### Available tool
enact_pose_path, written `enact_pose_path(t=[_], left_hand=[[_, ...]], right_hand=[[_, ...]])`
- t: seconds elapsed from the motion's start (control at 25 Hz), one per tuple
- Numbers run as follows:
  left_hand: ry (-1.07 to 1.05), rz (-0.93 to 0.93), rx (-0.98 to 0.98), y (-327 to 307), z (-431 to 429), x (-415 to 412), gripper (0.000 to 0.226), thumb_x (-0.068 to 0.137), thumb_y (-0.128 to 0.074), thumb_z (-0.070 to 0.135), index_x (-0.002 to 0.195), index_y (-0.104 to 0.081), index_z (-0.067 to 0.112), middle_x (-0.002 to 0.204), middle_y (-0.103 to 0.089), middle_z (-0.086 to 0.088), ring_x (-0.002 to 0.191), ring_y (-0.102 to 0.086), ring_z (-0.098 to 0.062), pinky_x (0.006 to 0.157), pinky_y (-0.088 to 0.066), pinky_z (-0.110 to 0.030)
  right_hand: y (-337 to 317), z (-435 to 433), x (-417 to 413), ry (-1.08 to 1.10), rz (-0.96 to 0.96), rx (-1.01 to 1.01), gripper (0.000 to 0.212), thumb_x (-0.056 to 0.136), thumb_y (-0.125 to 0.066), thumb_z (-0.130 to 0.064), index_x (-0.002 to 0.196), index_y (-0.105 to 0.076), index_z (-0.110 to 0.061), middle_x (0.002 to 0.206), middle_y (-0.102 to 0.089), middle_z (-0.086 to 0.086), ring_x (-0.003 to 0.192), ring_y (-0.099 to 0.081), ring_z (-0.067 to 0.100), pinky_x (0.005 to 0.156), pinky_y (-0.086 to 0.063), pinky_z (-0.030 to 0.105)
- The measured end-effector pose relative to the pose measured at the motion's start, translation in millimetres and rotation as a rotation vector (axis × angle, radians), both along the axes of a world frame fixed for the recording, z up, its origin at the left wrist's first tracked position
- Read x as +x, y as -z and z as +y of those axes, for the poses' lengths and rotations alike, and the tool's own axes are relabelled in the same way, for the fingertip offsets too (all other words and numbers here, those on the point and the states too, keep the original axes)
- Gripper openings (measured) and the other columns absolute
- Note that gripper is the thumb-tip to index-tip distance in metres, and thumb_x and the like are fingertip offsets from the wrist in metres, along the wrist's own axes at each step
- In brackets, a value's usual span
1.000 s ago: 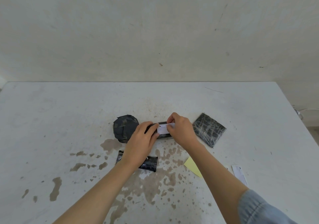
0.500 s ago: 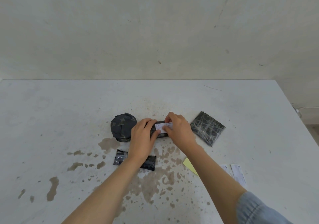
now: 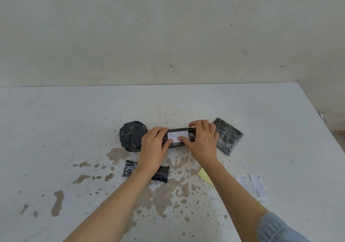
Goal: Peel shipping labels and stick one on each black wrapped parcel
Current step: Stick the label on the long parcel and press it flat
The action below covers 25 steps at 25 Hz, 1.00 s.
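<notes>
Found a round parcel (image 3: 133,136) leftmost on the table (image 3: 74,129). Gripped the left end of the long parcel (image 3: 192,133), mid-table, with the left hand (image 3: 153,148); clasped its right end with the right hand (image 3: 203,142), thumb pressing the label (image 3: 175,135) on top. Found a square parcel (image 3: 228,136) just beyond.

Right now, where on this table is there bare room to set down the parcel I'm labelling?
Free: the far strip of table behind the parcels, and the wide stretch left of the round parcel. Crowded: the middle row through the long parcel to the square parcel, and near right, where yellow paper and label strips lie.
</notes>
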State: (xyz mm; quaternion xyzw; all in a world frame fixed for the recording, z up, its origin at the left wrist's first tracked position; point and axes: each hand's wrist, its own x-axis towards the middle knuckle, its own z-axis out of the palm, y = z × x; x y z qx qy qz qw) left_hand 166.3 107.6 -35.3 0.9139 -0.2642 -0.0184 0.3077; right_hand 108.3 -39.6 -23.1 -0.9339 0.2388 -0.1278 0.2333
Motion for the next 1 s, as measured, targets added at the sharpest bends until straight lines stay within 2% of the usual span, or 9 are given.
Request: enact_pose_path(t=[0.2, 0.32, 0.48, 0.6, 0.8, 1.0], left_hand=[[0.058, 0.047, 0.059, -1.8, 2.0, 6.8, 0.043, 0.087, -0.063, 0.024, 0.127, -0.055, 0.009, 0.124, -0.059, -0.008, 0.115, -0.053, -0.026, 0.103, -0.037, -0.041], [0.138, 0.065, 0.093, -2.9, 8.1, 11.4, 0.052, 0.085, -0.065, 0.03, 0.132, -0.05, 0.01, 0.132, -0.055, -0.006, 0.122, -0.049, -0.025, 0.107, -0.033, -0.04], [0.212, 0.073, 0.139, -6.0, 12.3, 13.9, 0.065, 0.083, -0.066, 0.036, 0.138, -0.042, 0.012, 0.141, -0.048, -0.003, 0.13, -0.042, -0.021, 0.11, -0.025, -0.035], [0.195, 0.07, 0.127, -6.5, 11.1, 15.3, 0.065, 0.081, -0.068, 0.036, 0.137, -0.043, 0.013, 0.139, -0.05, -0.002, 0.128, -0.043, -0.021, 0.109, -0.025, -0.034], [0.181, 0.074, 0.111, -7.5, 10.6, 14.3, 0.063, 0.08, -0.07, 0.033, 0.135, -0.046, 0.013, 0.137, -0.052, -0.002, 0.127, -0.045, -0.02, 0.108, -0.025, -0.032], [0.176, 0.068, 0.104, -8.3, 10.0, 14.3, 0.061, 0.08, -0.07, 0.031, 0.134, -0.047, 0.014, 0.135, -0.053, -0.001, 0.126, -0.046, -0.019, 0.107, -0.025, -0.031]], right_hand=[[5.3, -11.4, -0.7, -0.061, -0.027, 0.296, 0.047, 0.075, -0.077, -0.03, 0.111, -0.057, -0.009, 0.111, -0.049, 0.004, 0.102, -0.025, 0.013, 0.09, -0.031, 0.025], [5.0, -14.5, 0.2, -0.07, -0.014, 0.357, 0.035, 0.08, -0.072, -0.023, 0.11, -0.057, -0.011, 0.106, -0.045, -0.002, 0.103, -0.026, 0.013, 0.088, -0.03, 0.022], [6.9, -11.8, 4.8, 0.012, -0.063, 0.431, 0.023, 0.084, -0.068, -0.02, 0.103, -0.058, -0.012, 0.101, -0.046, -0.004, 0.102, -0.027, 0.012, 0.091, -0.035, 0.028], [8.4, -9.2, 11.4, 0.055, -0.054, 0.401, 0.031, 0.08, -0.072, -0.031, 0.1, -0.058, -0.012, 0.099, -0.046, -0.004, 0.1, -0.028, 0.012, 0.09, -0.038, 0.03], [5.0, 2.8, 19.9, 0.126, 0.027, 0.213, 0.056, 0.066, -0.073, -0.059, 0.098, -0.054, -0.016, 0.099, -0.046, -0.006, 0.104, -0.032, 0.017, 0.089, -0.033, 0.03], [2.2, 7.4, 22.2, 0.136, 0.099, 0.164, 0.061, 0.066, -0.069, -0.064, 0.1, -0.052, -0.017, 0.107, -0.047, -0.002, 0.109, -0.034, 0.02, 0.09, -0.032, 0.032]])
